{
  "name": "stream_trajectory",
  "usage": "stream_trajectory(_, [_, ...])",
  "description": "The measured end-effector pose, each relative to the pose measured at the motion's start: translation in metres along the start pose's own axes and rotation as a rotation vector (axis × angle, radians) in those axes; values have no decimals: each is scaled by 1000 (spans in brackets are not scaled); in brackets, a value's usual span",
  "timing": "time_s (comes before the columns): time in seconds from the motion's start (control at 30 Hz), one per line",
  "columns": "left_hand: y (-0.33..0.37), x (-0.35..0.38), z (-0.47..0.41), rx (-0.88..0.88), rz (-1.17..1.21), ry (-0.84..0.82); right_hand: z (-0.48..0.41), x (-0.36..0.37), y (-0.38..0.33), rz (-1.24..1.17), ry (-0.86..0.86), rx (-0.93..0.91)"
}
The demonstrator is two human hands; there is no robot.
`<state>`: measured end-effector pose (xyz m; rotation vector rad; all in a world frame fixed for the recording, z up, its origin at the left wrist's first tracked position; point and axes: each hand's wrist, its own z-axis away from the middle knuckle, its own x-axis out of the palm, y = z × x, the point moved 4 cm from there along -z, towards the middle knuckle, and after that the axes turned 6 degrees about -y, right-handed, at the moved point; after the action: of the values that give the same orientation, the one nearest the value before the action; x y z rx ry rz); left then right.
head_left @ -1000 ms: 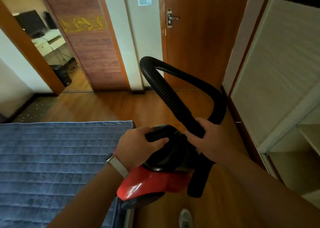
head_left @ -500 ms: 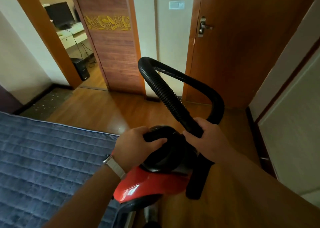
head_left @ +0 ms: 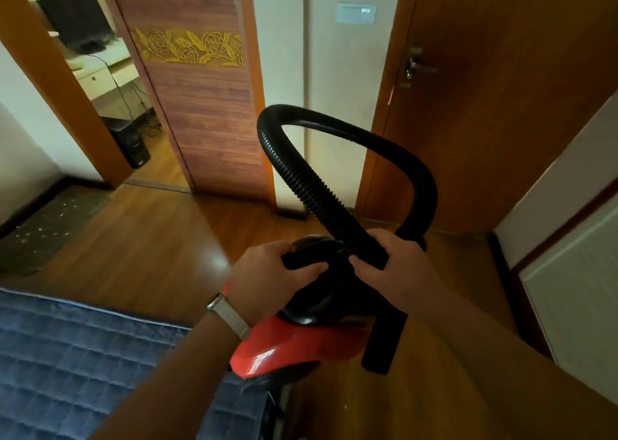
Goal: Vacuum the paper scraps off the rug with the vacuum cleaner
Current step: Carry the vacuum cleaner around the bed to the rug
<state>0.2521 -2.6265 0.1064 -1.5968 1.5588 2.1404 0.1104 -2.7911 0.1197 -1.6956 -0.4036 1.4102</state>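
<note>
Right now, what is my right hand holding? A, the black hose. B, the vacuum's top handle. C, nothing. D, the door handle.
A: the right hand grips the hose near its lower end, while the left hand holds the handle on top of the vacuum.

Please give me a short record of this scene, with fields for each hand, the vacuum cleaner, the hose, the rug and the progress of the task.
left hand: grips the black top handle of the vacuum cleaner
right hand: grips the hose near its lower end
vacuum cleaner: red and black
hose: black, ribbed, loops upward
rug: dark, at far left by the wall, with paper scraps on it
progress: scraps not yet vacuumed; vacuum cleaner apart from the rug
</note>
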Motion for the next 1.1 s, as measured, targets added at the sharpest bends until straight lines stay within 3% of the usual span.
stream_trajectory(0.27, [-17,-10,-130,-8,-27,42,-128,-27,27,-70,30,-31])
stream_trajectory(0.53, [-33,-4,-255,-211,-99,135,-292,-52,73,-105,-86,-118])
stream_trajectory(0.83, [-38,-37,-359,-420,-162,318,-454,-76,59,-39,-230,-302])
stream_trajectory(1.1, [-108,-77,-407,-542,-109,400,-564,-27,28,8,-314,-401])
